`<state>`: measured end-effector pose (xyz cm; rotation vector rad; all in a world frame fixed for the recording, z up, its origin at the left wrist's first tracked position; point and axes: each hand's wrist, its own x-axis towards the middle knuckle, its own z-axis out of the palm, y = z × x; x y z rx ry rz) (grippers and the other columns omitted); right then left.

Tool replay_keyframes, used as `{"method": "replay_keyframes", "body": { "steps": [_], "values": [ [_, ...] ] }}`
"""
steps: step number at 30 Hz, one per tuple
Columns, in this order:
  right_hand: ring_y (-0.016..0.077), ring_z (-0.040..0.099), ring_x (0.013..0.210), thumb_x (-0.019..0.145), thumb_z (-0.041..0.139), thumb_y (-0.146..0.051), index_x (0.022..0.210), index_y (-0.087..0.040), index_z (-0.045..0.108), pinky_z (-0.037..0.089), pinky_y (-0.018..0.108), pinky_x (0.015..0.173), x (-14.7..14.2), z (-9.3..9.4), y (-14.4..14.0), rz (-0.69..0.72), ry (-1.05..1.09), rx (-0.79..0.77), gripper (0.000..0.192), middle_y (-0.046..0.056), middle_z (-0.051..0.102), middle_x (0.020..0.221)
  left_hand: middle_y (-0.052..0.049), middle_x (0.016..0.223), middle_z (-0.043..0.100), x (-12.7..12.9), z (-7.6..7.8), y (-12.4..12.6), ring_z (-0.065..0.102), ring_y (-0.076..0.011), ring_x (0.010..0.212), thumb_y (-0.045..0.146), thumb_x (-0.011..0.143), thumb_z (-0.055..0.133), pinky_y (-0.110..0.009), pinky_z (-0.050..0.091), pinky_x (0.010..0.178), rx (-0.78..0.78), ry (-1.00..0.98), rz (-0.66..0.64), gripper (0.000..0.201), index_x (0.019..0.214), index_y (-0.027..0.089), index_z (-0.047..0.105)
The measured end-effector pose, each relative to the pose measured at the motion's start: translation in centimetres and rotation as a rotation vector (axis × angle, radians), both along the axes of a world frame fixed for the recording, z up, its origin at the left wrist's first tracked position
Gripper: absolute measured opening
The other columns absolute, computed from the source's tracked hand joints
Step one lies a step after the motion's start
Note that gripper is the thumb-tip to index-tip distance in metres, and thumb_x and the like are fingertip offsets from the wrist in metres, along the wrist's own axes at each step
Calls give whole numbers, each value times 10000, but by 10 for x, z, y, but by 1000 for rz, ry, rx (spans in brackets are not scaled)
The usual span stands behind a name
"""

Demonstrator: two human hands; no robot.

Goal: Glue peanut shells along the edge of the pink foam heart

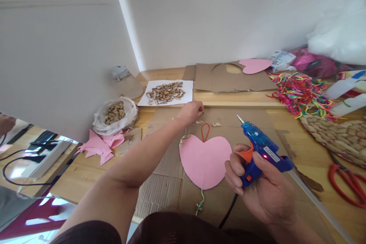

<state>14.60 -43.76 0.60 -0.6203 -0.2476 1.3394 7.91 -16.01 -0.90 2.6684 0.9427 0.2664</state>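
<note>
A blue hot glue gun [259, 148] with an orange trigger is gripped in my right hand [265, 190], its nozzle pointing up and left and a red light lit on its side. Below and left of the nozzle lies a pink paper heart [206, 162] with a red loop on top and a green cord at its tip. Peanut shells [185, 140] sit on the heart's upper left lobe. My left hand [192, 112] reaches beyond the heart with fingers curled closed; what they hold, if anything, is hidden. Beside it, loose shell pieces [216, 124] rest on the cardboard [160, 187].
Peanut shells [166, 93] cover white paper [187, 87] at the back. A bag of peanuts [115, 111] and pink scraps [98, 146] lie left. Coloured cords [303, 93], a shell-covered piece [340, 137] and red-handled scissors [347, 185] lie right. Another hand [7, 123] shows far left.
</note>
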Motion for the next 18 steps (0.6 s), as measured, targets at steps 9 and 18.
{"method": "replay_keyframes", "body": {
  "steps": [9,18],
  "values": [
    [150,505,528,904,575,-386,1008,-241,705,332,262,448,-1,-1,3,2,-6,10,220,11,537,671,-76,1022,748,-15,-3,-2,671,-190,992,139,878,625,-282,496,926,29,-2,-114,150,946,173,754],
    [152,501,517,898,578,-368,993,-239,711,345,259,436,0,-2,5,-7,-26,-10,209,7,537,653,-84,1119,762,-34,-3,-4,688,-190,1042,167,964,507,-323,513,972,20,-79,-99,272,1087,180,749]
  ]
}}
